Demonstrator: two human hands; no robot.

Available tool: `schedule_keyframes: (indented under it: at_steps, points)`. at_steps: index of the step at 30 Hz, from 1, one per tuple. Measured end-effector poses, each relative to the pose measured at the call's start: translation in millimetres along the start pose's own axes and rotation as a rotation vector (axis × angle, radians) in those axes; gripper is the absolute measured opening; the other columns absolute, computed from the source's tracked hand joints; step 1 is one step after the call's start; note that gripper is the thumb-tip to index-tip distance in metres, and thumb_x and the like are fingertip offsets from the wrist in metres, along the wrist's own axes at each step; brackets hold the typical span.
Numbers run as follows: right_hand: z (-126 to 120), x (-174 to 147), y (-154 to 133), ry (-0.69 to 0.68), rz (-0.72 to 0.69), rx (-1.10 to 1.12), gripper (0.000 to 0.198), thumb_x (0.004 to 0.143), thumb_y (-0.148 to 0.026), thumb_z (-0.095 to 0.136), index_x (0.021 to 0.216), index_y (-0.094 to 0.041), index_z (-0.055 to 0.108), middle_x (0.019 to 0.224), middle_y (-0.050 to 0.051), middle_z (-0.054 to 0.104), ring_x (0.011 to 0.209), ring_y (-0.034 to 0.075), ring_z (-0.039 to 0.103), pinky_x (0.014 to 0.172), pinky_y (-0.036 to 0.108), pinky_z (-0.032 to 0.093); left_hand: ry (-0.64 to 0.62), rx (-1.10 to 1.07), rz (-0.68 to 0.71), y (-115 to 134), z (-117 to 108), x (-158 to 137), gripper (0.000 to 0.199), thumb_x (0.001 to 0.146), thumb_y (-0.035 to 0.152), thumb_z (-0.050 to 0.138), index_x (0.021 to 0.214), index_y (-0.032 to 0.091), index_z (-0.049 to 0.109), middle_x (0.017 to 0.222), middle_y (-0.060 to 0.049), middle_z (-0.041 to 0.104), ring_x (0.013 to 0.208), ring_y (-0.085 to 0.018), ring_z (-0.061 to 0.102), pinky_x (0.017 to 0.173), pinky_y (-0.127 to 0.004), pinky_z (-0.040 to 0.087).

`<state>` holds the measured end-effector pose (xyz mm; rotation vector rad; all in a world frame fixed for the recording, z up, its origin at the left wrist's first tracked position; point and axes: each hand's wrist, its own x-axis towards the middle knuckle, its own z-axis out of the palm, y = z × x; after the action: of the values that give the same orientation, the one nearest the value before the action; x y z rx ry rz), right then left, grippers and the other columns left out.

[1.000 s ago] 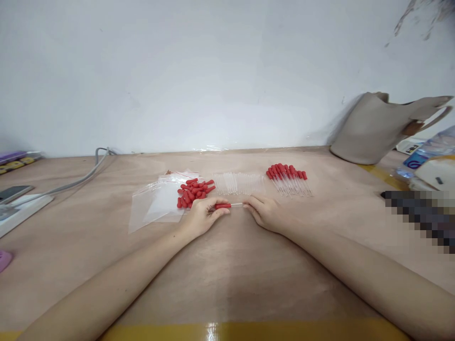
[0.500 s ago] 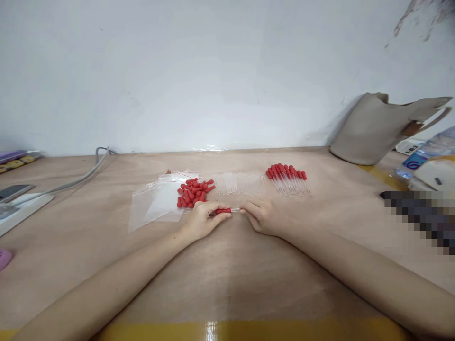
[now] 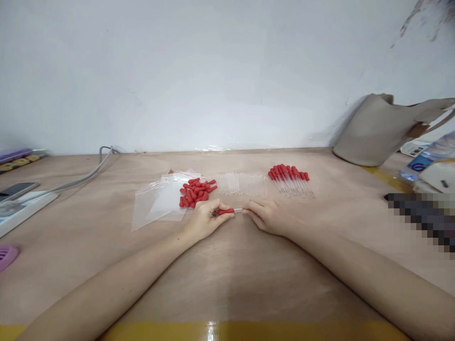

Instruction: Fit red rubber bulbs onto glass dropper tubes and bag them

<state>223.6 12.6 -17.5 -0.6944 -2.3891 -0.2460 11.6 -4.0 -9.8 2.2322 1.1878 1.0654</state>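
Both hands (image 3: 203,220) (image 3: 269,218) pinch a dropper (image 3: 238,210) sideways, bulb (image 3: 226,211) left, hidden tip apparently pointing right.

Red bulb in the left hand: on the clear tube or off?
On, it appears: the red bulb in the left hand meets the clear tube without visible gap; depth unclear.

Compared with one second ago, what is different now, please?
The left hand and right hand have come slightly nearer the wearer, with less tube showing between them. The view also shifted slightly. Nothing was taken or let go: the left keeps the bulb; the right, the tube. The bulb pile, loose tubes and capped tubes stayed put.
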Motion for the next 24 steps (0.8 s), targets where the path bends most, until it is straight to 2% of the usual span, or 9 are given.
schedule_keyframes:
  at_steps: [6, 12, 15, 20, 24]
  points:
    - [-2.4, -0.2, -0.3, 0.000, -0.042, 0.008, 0.024, 0.090, -0.022, 0.037, 0.077, -0.015, 0.056, 0.067, 0.003, 0.057, 0.064, 0.013, 0.048, 0.061, 0.025, 0.034, 0.029, 0.028, 0.032, -1.3, -0.8, 0.2, 0.018, 0.073, 0.030, 0.067, 0.068, 0.014, 0.060, 0.068, -0.003, 0.065, 0.060, -0.012, 0.059, 0.054, -0.022, 0.047]
    - [0.3, -0.8, -0.3, 0.047, -0.090, -0.048, 0.025, 0.089, -0.018, 0.036, 0.072, -0.016, 0.055, 0.064, 0.002, 0.055, 0.061, 0.012, 0.044, 0.060, 0.026, 0.031, -0.077, 0.097, 0.129, 7.9, -3.2, 3.0, 0.019, 0.078, 0.032, 0.061, 0.089, 0.017, 0.066, 0.078, -0.003, 0.068, 0.070, -0.014, 0.060, 0.064, -0.024, 0.047]
    - [-0.3, 0.7, -0.5, 0.059, -0.121, -0.080, 0.024, 0.089, -0.016, 0.037, 0.075, -0.016, 0.057, 0.065, 0.002, 0.056, 0.061, 0.013, 0.044, 0.060, 0.026, 0.029, -0.125, 0.020, 0.036, 10.9, -1.6, 5.5, 0.019, 0.082, 0.029, 0.054, 0.088, 0.018, 0.068, 0.076, -0.003, 0.068, 0.067, -0.014, 0.060, 0.062, -0.024, 0.047]
    - [-1.3, 1.7, 2.2, 0.072, -0.150, -0.140, 0.026, 0.088, -0.015, 0.036, 0.078, -0.017, 0.059, 0.067, 0.003, 0.059, 0.061, 0.013, 0.044, 0.059, 0.027, 0.027, -0.202, -0.286, -0.193, 1.0, -1.1, 8.2, 0.020, 0.080, 0.026, 0.054, 0.089, 0.013, 0.067, 0.070, -0.004, 0.068, 0.064, -0.015, 0.062, 0.063, -0.027, 0.050]
    - [-3.9, -0.8, 5.6, 0.068, -0.101, -0.129, 0.024, 0.089, -0.018, 0.038, 0.076, -0.017, 0.058, 0.067, 0.002, 0.060, 0.062, 0.012, 0.046, 0.060, 0.027, 0.027, -0.202, -0.302, -0.228, -1.4, -4.6, 7.1, 0.026, 0.083, 0.026, 0.050, 0.101, 0.014, 0.064, 0.082, -0.006, 0.069, 0.075, -0.016, 0.064, 0.075, -0.031, 0.050]
